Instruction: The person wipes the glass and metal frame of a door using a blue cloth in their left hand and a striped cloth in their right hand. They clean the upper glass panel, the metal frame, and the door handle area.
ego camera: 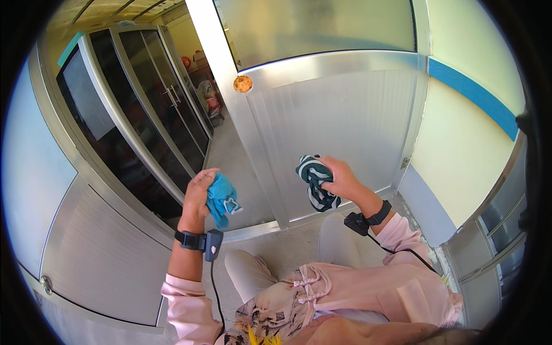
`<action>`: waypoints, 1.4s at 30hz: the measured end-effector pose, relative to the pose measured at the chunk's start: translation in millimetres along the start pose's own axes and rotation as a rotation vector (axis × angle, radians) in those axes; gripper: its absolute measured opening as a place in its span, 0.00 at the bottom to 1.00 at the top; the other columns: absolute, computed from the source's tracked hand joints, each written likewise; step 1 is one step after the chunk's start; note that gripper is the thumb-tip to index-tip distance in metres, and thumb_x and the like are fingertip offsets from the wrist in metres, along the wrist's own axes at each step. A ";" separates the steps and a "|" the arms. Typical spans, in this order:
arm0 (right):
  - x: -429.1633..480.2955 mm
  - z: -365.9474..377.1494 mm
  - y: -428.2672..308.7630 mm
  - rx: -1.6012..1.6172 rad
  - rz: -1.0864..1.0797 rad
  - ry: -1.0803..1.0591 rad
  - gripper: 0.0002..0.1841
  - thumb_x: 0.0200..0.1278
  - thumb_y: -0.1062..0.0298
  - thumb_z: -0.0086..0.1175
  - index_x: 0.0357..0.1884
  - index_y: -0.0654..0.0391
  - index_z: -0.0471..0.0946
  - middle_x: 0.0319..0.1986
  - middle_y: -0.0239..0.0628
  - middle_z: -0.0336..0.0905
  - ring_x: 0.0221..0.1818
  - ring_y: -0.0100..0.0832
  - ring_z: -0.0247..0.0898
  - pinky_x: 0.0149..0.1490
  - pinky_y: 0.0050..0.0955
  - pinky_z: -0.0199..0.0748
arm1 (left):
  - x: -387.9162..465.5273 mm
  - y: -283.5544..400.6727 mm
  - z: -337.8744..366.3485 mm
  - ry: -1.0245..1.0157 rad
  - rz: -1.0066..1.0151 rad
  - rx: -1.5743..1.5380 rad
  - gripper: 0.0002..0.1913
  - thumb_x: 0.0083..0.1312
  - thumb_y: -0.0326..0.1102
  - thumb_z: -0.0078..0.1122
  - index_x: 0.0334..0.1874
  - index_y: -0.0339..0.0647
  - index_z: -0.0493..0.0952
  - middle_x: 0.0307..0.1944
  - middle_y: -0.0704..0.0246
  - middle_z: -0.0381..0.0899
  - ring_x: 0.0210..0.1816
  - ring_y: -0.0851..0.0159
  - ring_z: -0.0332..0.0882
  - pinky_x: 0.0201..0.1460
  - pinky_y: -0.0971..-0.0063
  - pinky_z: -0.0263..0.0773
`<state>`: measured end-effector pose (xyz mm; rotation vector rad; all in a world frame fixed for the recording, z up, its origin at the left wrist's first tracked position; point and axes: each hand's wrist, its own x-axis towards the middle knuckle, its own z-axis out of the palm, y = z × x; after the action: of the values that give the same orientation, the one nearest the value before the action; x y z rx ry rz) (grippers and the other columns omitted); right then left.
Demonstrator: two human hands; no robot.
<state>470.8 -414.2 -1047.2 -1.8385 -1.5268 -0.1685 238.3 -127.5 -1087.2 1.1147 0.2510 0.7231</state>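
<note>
My left hand (197,194) grips a bunched light-blue cloth (222,196) with a white-trimmed patch; a loose end hangs below the fingers. Raised to the right, my right hand (343,174) is closed on a crumpled dark-green and white striped cloth (317,181). Both cloths are held up in front of me, apart from each other. Folds hide their full shape. A black strap with a small wired device (213,245) circles my left wrist, and a similar device (356,223) is on the right one.
Before me stands a metal-framed door panel (327,129) with a frosted pane (319,26). An opening at its left shows a dark glass-doored cabinet (159,86) and piled items (211,103). A cream wall (470,146) with a blue band is at right. A round knob (46,284) sits lower left.
</note>
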 end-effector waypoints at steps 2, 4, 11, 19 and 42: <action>-1.5 1.4 3.8 -0.029 0.015 0.019 0.30 0.43 0.73 0.61 0.55 0.57 0.73 0.41 0.44 0.77 0.44 0.46 0.74 0.50 0.35 0.71 | 8.4 -36.4 -6.3 -0.023 -0.069 -0.135 0.12 0.68 0.32 0.56 0.50 0.36 0.76 0.36 0.69 0.77 0.34 0.70 0.77 0.39 0.76 0.76; 0.7 4.5 8.0 -0.072 0.016 0.038 0.31 0.43 0.73 0.61 0.56 0.57 0.73 0.41 0.43 0.77 0.45 0.46 0.74 0.50 0.35 0.71 | 11.7 -60.6 -12.1 0.022 -0.126 -0.209 0.19 0.66 0.30 0.59 0.58 0.36 0.70 0.44 0.64 0.75 0.41 0.64 0.78 0.45 0.69 0.78; 76.3 -8.1 21.3 -0.192 -0.082 0.290 0.32 0.42 0.73 0.60 0.57 0.53 0.72 0.41 0.42 0.76 0.44 0.46 0.73 0.49 0.36 0.72 | 36.6 -112.0 -19.1 -0.076 -0.118 -0.346 0.29 0.54 0.17 0.60 0.61 0.38 0.66 0.48 0.61 0.74 0.51 0.56 0.76 0.55 0.58 0.76; 230.1 -19.7 -1.1 -0.663 -0.416 0.842 0.30 0.39 0.75 0.64 0.52 0.47 0.77 0.49 0.38 0.73 0.51 0.43 0.68 0.47 0.35 0.70 | 97.2 -111.8 -8.0 0.008 -0.047 -0.368 0.18 0.56 0.18 0.56 0.50 0.33 0.72 0.41 0.60 0.81 0.41 0.54 0.82 0.50 0.58 0.78; 161.2 -189.0 208.7 -0.454 0.688 1.172 0.24 0.51 0.63 0.63 0.53 0.51 0.74 0.48 0.48 0.71 0.51 0.51 0.68 0.52 0.46 0.73 | 176.1 -54.7 73.4 0.186 0.346 -0.235 0.17 0.65 0.22 0.52 0.56 0.37 0.66 0.43 0.62 0.77 0.35 0.58 0.80 0.34 0.59 0.80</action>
<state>768.1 -404.6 -917.7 -1.8823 -0.0316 -1.0857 430.8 -81.1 -1074.3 0.8752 0.1264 1.1372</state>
